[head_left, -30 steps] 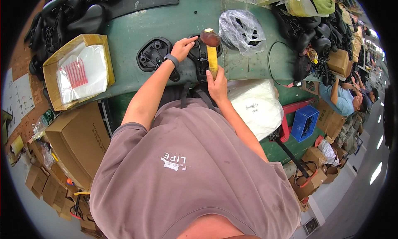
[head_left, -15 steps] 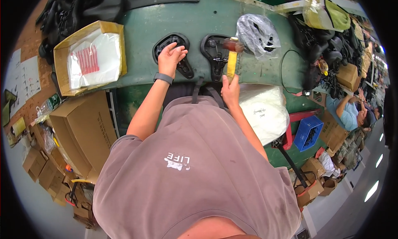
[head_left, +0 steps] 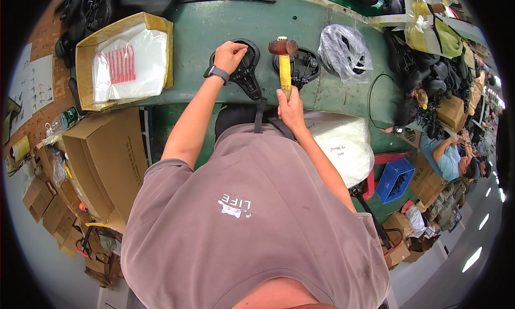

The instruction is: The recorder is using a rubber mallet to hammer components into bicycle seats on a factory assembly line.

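Two black bicycle saddles lie underside up on a green bench. My left hand [head_left: 229, 57] is over the wide end of the left saddle [head_left: 248, 73], its fingers pinched together. Anything between those fingertips is too small or hidden to make out. My right hand [head_left: 291, 106] is closed round the yellow handle of a mallet [head_left: 284, 67]. The mallet's brownish-red head is raised between the saddles and hides part of the right saddle [head_left: 308, 67]. A saddle in a clear plastic bag [head_left: 346, 51] rests just right of it.
At the left stands a carton [head_left: 167, 67] of plastic bags. Black saddles are piled at the far left and at the right [head_left: 426, 86]. A black cable [head_left: 370, 97] curves over the bench's right part. Below are a blue crate [head_left: 396, 181] and a white wrapped bundle [head_left: 346, 148]. Another person [head_left: 448, 153] is farther right.
My left hand has moved farther onto the left saddle, and its fingers have drawn into a pinch. The mallet has swung left, away from the bagged saddle. The whole view has shifted slightly.
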A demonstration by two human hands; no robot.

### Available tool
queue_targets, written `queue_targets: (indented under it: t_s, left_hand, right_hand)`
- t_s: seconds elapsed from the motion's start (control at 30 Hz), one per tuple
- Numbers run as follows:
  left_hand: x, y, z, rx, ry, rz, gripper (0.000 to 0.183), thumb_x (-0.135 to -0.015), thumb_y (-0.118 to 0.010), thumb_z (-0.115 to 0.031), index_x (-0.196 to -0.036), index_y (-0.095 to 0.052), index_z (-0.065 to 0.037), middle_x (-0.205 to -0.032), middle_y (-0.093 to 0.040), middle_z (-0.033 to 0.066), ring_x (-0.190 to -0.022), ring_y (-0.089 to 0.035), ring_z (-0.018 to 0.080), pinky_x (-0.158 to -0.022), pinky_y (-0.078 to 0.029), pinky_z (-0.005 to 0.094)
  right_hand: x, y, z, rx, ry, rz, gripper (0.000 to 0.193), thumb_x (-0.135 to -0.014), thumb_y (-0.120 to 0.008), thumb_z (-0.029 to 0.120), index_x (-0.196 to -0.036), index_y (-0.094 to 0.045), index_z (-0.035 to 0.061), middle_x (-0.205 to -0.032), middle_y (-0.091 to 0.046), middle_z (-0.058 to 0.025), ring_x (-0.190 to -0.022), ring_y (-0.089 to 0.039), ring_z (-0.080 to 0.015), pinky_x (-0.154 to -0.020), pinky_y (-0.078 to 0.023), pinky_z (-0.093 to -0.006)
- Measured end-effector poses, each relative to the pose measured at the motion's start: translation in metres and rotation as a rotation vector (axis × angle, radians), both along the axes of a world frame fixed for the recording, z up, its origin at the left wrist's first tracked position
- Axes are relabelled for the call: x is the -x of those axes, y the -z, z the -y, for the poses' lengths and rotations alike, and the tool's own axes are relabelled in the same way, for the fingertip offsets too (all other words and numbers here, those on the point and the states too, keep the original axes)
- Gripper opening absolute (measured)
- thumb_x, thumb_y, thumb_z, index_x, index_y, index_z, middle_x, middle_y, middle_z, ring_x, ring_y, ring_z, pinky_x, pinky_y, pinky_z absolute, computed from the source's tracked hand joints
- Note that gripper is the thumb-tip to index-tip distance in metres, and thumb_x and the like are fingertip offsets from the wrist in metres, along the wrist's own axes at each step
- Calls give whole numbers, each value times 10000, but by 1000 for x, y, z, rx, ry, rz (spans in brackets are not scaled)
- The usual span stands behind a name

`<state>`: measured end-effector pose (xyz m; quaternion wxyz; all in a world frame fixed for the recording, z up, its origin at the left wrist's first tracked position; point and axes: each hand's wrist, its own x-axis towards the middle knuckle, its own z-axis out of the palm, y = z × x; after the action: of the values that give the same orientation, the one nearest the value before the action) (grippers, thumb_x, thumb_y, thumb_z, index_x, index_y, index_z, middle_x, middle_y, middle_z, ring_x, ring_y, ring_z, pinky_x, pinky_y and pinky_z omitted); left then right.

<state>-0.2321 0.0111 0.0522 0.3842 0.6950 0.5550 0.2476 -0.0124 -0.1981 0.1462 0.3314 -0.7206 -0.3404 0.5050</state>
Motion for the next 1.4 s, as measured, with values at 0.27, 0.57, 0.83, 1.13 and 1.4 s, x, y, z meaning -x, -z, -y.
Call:
queue_targets:
  t_s: [0.27, 0.57, 0.83, 1.13, 1.4]
  left_hand:
    - [6, 13, 9, 54, -158, 135, 176, -944, -897, -158, -1109, -899, -97, -993, -820, 105, -866, -794, 237, -797, -620, 368]
    - [10, 6, 10, -168, -22, 17, 141, -985, -844, -161, -1110, -887, -109, -1017, -778, 94, -920, -781, 311, -808, -631, 412]
    - [26, 9, 18, -315, -84, -51, 273, -1057, -743, -125, -1317, -814, -79, -1030, -771, 124, -921, -771, 326, -828, -626, 442]
    - [5, -23, -56, 2, -460, 367, 307, -1073, -735, -144, -1357, -785, -38, -982, -845, 140, -868, -813, 260, -815, -641, 394]
    - [-185, 66, -153, -164, 397, -331, 448, -975, -874, -307, -1323, -702, -84, -1247, -768, 216, -1142, -764, 456, -967, -635, 540]
  right_hand:
    - [10, 10, -21, -16, -62, 32, 383, -1162, -696, 346, -1277, -576, 1, -730, -668, -87, -551, -651, -188, -544, -522, -405]
    - [22, -5, -36, -172, -191, 213, 386, -1145, -709, 304, -1327, -562, -3, -952, -737, -288, -919, -735, -548, -779, -573, -551]
    - [32, -27, -46, -556, -222, 282, 415, -1140, -716, 297, -1337, -512, -7, -983, -745, -309, -870, -746, -569, -726, -592, -597]
    - [-3, 27, -24, -197, -248, 359, 393, -1126, -719, 299, -1254, -506, -6, -971, -761, -343, -924, -736, -589, -741, -561, -651]
    - [-77, -16, 10, -54, 188, 257, 340, -1162, -690, 279, -1255, -545, -14, -795, -706, -182, -613, -698, -345, -558, -518, -474]
